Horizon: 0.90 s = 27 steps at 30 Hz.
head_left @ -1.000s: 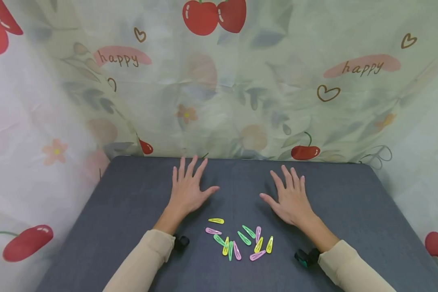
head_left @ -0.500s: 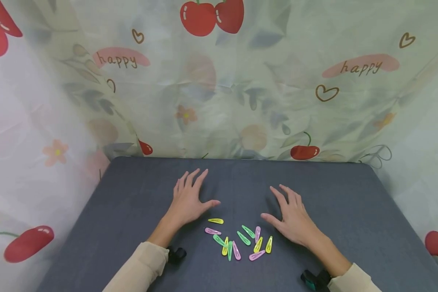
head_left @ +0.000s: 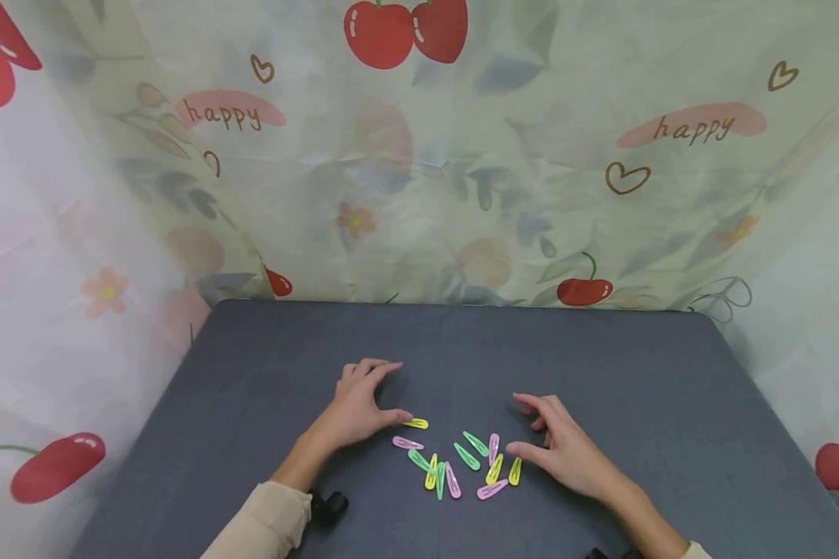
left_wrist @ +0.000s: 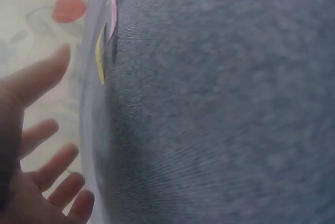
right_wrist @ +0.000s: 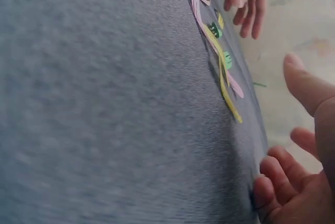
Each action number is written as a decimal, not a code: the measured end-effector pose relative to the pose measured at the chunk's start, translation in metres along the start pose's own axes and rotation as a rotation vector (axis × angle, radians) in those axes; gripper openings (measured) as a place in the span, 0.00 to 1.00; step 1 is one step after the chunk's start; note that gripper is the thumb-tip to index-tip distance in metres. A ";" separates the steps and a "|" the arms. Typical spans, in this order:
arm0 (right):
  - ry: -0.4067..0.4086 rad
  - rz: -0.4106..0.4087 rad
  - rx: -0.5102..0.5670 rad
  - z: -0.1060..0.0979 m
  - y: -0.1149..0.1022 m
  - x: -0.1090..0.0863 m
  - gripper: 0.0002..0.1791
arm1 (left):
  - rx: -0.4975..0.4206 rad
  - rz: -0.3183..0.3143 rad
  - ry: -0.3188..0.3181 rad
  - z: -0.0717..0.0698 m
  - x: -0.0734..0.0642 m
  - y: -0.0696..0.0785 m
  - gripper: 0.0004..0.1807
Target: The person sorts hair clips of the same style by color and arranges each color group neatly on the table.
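Several snap hair clips in yellow, pink and green lie loosely on the dark table. My left hand (head_left: 358,411) hovers at the left of them, fingers spread and slightly bent, its thumb overlapping the end of a yellow hair clip (head_left: 418,424) in the head view. A pink hair clip (head_left: 408,442) lies just below that thumb. On the right side, my right hand (head_left: 566,450) has bent fingers and holds nothing; its thumb tip is close over another yellow hair clip (head_left: 515,471). In the right wrist view, clips (right_wrist: 230,101) lie beyond the thumb.
Green hair clips (head_left: 467,456) and a pink hair clip (head_left: 492,489) lie between the hands, some overlapping one another. The grey table (head_left: 280,349) ends at a patterned curtain (head_left: 447,194) printed with cherries. A black wrist camera (head_left: 330,508) sits under the left wrist.
Both hands have drawn back toward the person and come closer to the hair clips. Their fingers have gone from spread straight to more bent. The clips have stayed in place.
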State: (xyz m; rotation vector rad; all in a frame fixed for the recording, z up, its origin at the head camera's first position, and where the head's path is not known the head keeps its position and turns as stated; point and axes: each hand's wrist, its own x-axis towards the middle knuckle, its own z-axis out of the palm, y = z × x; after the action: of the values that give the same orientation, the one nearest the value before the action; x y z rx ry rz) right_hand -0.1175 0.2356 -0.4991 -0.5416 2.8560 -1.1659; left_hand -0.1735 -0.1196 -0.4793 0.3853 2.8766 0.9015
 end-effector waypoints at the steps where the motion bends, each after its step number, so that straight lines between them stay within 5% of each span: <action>1: -0.008 -0.015 0.032 0.001 0.002 -0.001 0.39 | -0.008 0.002 -0.015 0.001 0.000 -0.001 0.45; 13: -0.144 -0.140 0.148 0.001 0.013 -0.004 0.19 | -0.118 0.076 -0.098 0.002 0.005 -0.006 0.21; 20: -0.244 -0.088 0.168 -0.004 0.013 -0.001 0.12 | -0.097 0.101 -0.182 0.004 0.009 -0.002 0.14; 27: -0.227 -0.112 0.137 -0.002 0.015 -0.001 0.08 | -0.044 0.117 -0.239 0.003 0.010 0.003 0.07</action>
State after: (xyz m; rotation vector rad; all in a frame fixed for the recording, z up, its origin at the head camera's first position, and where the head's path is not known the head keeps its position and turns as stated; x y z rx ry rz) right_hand -0.1211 0.2476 -0.5077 -0.7804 2.5635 -1.2170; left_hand -0.1821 -0.1132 -0.4806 0.6169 2.6352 0.8692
